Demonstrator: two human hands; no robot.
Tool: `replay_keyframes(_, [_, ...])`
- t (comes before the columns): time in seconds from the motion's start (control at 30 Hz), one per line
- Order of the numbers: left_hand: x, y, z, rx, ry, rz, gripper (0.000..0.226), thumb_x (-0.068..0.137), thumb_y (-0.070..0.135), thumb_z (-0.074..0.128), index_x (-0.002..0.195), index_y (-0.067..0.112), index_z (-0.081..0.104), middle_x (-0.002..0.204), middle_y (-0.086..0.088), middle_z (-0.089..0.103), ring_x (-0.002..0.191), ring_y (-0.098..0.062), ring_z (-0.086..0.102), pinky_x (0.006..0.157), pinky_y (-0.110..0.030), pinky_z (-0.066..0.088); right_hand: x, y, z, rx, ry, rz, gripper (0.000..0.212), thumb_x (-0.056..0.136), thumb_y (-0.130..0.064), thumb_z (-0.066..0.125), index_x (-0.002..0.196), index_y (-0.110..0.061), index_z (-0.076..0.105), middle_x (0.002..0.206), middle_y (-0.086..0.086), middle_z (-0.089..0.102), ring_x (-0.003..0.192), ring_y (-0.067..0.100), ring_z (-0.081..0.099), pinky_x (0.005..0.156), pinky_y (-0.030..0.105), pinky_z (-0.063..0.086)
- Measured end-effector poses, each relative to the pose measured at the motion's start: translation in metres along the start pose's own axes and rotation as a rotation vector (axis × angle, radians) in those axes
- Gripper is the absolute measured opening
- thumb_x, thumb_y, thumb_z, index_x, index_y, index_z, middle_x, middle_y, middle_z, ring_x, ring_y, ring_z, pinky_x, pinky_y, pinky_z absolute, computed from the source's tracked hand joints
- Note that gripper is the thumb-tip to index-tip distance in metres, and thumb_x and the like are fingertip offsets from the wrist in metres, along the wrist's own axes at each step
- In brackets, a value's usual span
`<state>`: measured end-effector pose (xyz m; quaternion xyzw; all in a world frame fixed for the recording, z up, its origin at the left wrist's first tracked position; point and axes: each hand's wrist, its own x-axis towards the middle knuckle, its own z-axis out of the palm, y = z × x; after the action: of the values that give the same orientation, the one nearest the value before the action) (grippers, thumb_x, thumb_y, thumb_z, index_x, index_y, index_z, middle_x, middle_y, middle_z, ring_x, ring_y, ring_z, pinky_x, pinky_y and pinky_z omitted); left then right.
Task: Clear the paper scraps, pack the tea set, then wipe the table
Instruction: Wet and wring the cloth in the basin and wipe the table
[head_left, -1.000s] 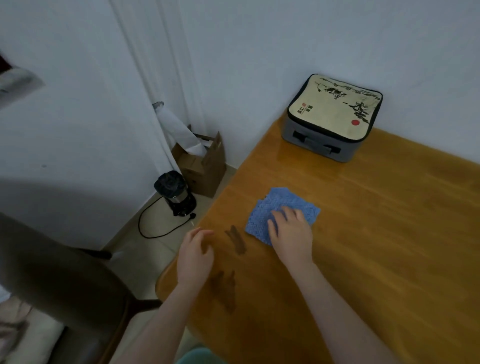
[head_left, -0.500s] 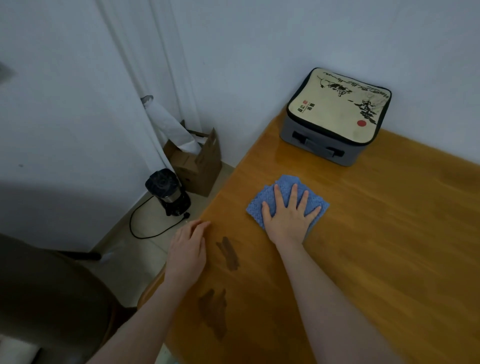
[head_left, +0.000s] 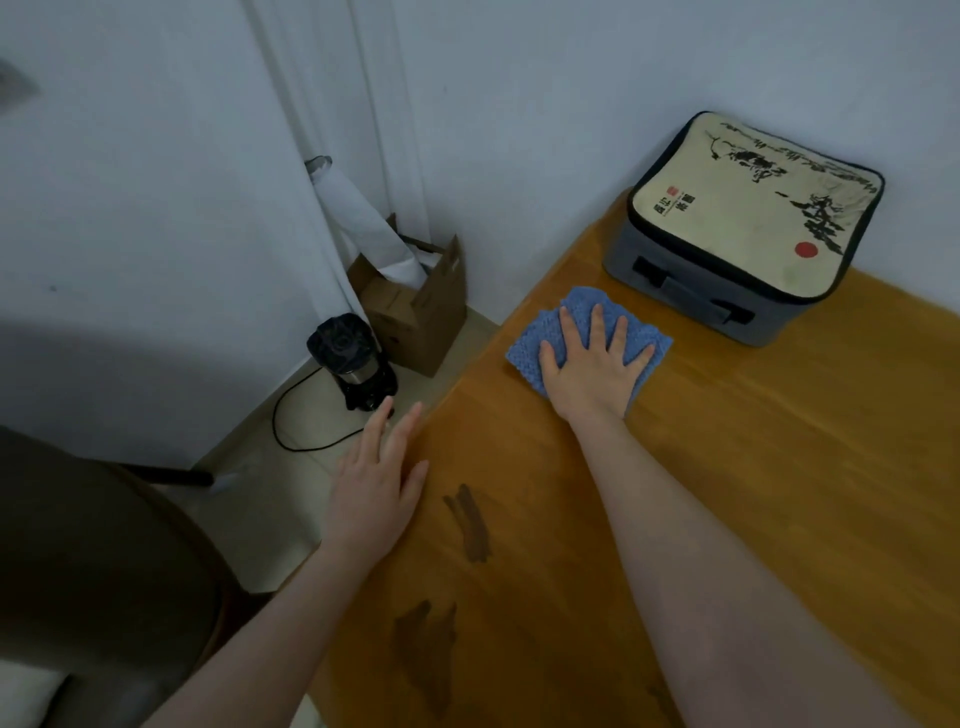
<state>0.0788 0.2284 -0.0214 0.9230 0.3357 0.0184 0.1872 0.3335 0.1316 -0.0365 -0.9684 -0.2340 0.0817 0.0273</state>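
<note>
The wiping step is in hand: the right hand (head_left: 592, 364) lies flat, fingers straight and spread, pressing a folded blue cloth (head_left: 527, 347) onto the wooden desk (head_left: 779, 467) in the upper middle of the frame, gripping nothing else. The left hand (head_left: 376, 493) is at the desk's edge in the lower-left middle, fingers straight and close together, holding nothing; whether it bears on the wood or only hovers cannot be told. The zipped tea set case (head_left: 748, 223) stands closed in the upper right against the wall, just beyond the cloth but apart from it, so packing looks finished, and no paper scraps show on the desk. Two dark smears (head_left: 467, 525) mark the wood below the cloth, toward the bottom of the frame, between the forearms. The next move probably calls for drawing the cloth back down across those marks with firm, even pressure, and keeping it clear of the case.
</note>
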Motion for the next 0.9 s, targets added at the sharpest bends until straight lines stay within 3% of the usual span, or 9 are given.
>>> replay_keyframes(0.43, [-0.035,-0.014,-0.017,-0.230,0.106,-0.199,0.060,0.099,0.029,0.047,0.150,0.038,0.017,0.159,0.005,0.016,0.145,-0.019,0.017,0.115,-0.047,0.019,-0.060,-0.025,0.008,0.018,0.007,-0.193,0.055,0.101,-0.054,0.009,0.154,-0.041,0.003,0.164,-0.007,-0.002,0.150,0.025,-0.005,0.115,0.063,-0.005])
replay_keyframes(0.9, [-0.096,-0.040,-0.043,-0.342,0.097,-0.223,0.057,0.100,0.026,0.043,0.150,0.040,0.018,0.159,0.008,0.014,0.146,-0.019,0.014,0.115,-0.048,0.018,-0.141,-0.073,0.018,0.074,-0.033,-0.371,0.051,0.103,-0.049,0.015,0.153,-0.043,0.012,0.164,-0.008,0.004,0.150,0.022,-0.005,0.116,0.059,-0.008])
